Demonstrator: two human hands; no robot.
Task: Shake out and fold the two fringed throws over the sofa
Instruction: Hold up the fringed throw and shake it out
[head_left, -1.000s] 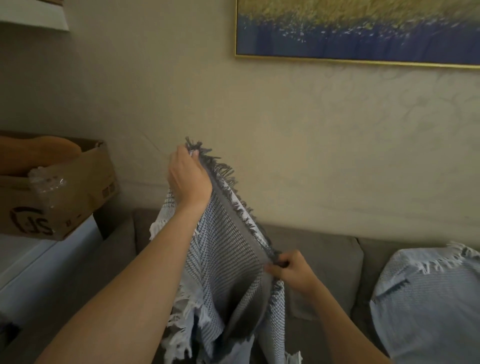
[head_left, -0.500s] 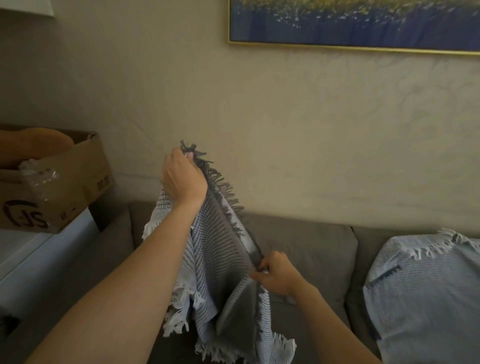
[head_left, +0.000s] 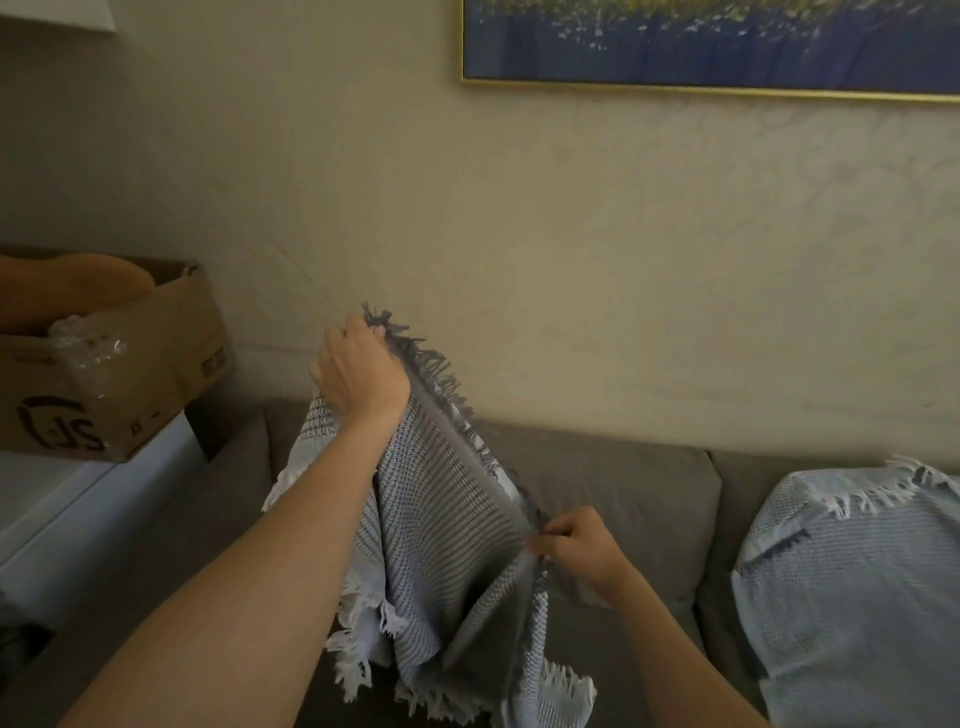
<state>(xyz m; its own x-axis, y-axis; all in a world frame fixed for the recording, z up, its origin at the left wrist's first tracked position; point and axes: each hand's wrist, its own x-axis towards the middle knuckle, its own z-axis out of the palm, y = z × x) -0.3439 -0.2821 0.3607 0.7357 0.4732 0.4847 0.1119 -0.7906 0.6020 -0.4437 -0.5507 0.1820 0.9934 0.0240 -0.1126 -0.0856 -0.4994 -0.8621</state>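
Since half a second before, the right hand (head_left: 582, 553) had slid a little further out along the fringed edge, away from the left hand (head_left: 361, 374), and the edge between them was pulled straighter. The left hand had barely shifted.

The left fingers (head_left: 358, 327) were curled tight round the top corner of the grey-and-white throw (head_left: 441, 519), with dark fringe poking out just above them. The right fingers (head_left: 550, 538) pinched the same edge lower down, thumb against forefinger (the other fingers were tucked under, so how much cloth they held could not be told). The dark fringed border ran taut in a slant from the left fingers down to the right fingers. Below both hands the rest of the throw hung in loose folds, its white fringe dangling in front of the grey sofa (head_left: 623, 483).

The second throw (head_left: 852, 571), pale blue with white fringe, lay draped over the sofa well beyond the right fingers. A cardboard box (head_left: 156, 374) sat away beyond the left fingers.
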